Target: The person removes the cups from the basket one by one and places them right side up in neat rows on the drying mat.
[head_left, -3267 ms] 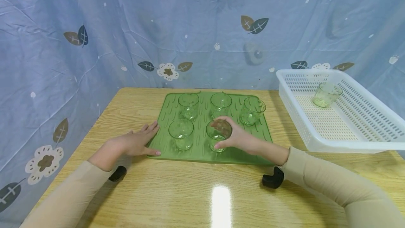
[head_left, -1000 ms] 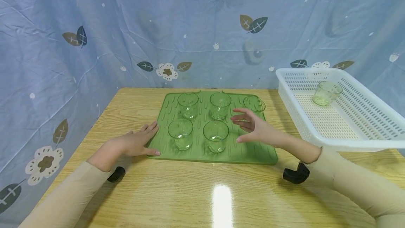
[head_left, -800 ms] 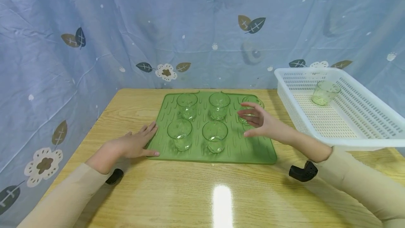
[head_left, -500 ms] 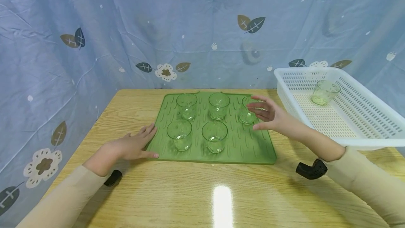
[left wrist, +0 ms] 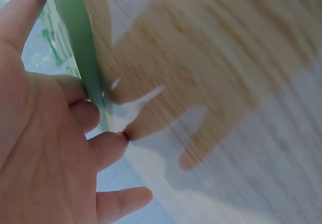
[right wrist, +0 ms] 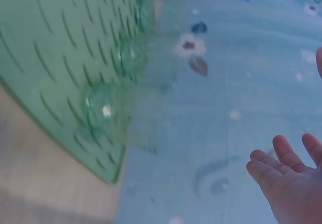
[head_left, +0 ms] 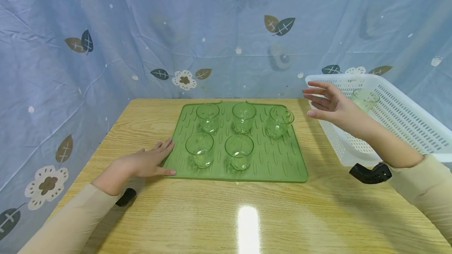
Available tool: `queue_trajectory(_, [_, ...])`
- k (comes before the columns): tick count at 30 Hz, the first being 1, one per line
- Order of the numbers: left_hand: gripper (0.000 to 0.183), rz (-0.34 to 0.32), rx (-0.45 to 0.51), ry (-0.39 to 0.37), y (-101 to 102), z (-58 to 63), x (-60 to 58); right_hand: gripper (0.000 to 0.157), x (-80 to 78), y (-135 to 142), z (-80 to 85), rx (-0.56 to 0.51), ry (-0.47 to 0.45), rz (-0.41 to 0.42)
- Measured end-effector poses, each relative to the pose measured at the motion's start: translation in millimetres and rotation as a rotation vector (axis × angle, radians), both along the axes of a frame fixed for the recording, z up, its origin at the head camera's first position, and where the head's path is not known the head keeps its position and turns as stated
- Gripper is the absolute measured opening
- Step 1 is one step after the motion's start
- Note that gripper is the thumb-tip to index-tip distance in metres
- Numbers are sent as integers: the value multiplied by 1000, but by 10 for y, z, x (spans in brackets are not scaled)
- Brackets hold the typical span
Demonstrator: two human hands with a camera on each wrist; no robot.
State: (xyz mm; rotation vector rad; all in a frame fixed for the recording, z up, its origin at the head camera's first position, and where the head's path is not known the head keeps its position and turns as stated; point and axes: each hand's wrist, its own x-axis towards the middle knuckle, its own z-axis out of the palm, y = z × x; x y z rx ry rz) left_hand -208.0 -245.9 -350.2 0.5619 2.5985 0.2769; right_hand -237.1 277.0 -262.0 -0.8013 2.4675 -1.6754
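Several clear green-tinted glasses stand upright on a green drying mat (head_left: 272, 167). The back row has a left glass (head_left: 208, 118), a middle glass (head_left: 244, 117) and a right glass (head_left: 279, 122). In front are a left glass (head_left: 200, 150) and a right glass (head_left: 239, 152). My left hand (head_left: 146, 162) lies with spread fingers at the mat's left edge, which the left wrist view shows close up. My right hand (head_left: 335, 107), holding nothing, hovers in the air by the left rim of a white basket (head_left: 339, 144). Inside that basket is another glass (head_left: 366, 98), partly hidden by the rim and hand.
The basket sits on the right side of the wooden table (head_left: 197, 214). A blue patterned curtain (head_left: 226, 30) hangs behind and along the left. Black wrist devices are worn on both arms, such as the right wrist device (head_left: 371, 173).
My right hand let go of the front right glass, then moved right and up from the mat to the basket. The left hand has stayed at the mat's edge.
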Motion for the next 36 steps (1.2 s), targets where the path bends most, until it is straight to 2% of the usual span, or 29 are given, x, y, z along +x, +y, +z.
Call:
queue_trajectory(7, [105,-2,5,-2,20,1,15,69,-132,277,163,219,118,-177])
queue_trajectory(10, [105,-2,8,-2,20,1,21,70,-209,404,210,268,133,-231])
queue_trajectory(18, [105,-1,11,-5,1,10,30,72,-411,654,225,316,140,-363])
queue_trajectory(30, [107,1,4,-10,11,5,-2,74,-671,961,132,310,113,-525])
queue_trajectory(36, [107,8,2,-16,2,28,-3,78,-783,1135,46,331,71,-616])
